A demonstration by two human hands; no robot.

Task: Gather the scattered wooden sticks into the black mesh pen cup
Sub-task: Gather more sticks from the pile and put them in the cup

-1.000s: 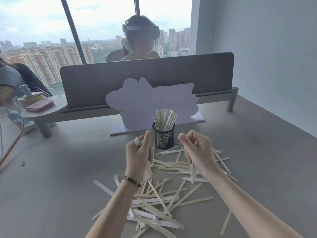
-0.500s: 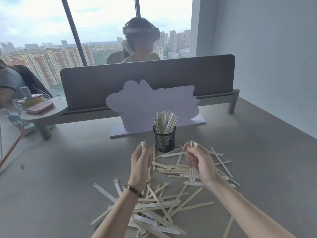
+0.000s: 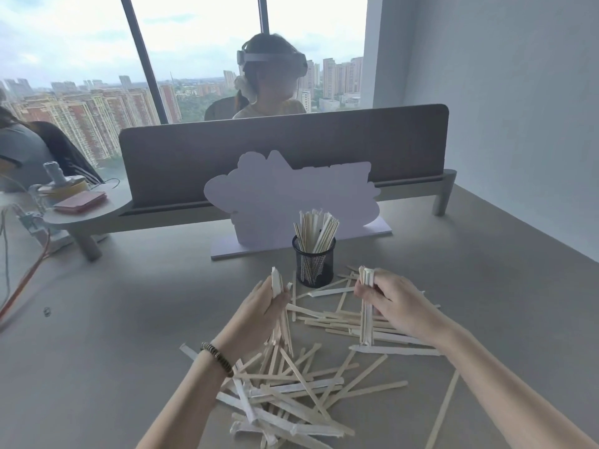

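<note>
A black mesh pen cup (image 3: 313, 264) stands mid-table with several wooden sticks upright in it. A loose pile of scattered wooden sticks (image 3: 301, 380) lies on the grey table (image 3: 113, 351) in front of it, some still in white paper sleeves. My left hand (image 3: 264, 307) is closed around a small bundle of sticks held upright, left of the cup. My right hand (image 3: 393, 303) grips another upright bundle, right of the cup. Both hands hover just above the pile.
A white cloud-shaped stand (image 3: 291, 196) sits right behind the cup, in front of a grey desk divider (image 3: 282, 150). A person wearing a headset sits beyond the divider. A pink phone (image 3: 80, 201) and cables lie at far left. The wall is at right.
Both hands have drifted slightly apart and lower, and the stick bundles now stand more upright in them. The camera tilted down a little.
</note>
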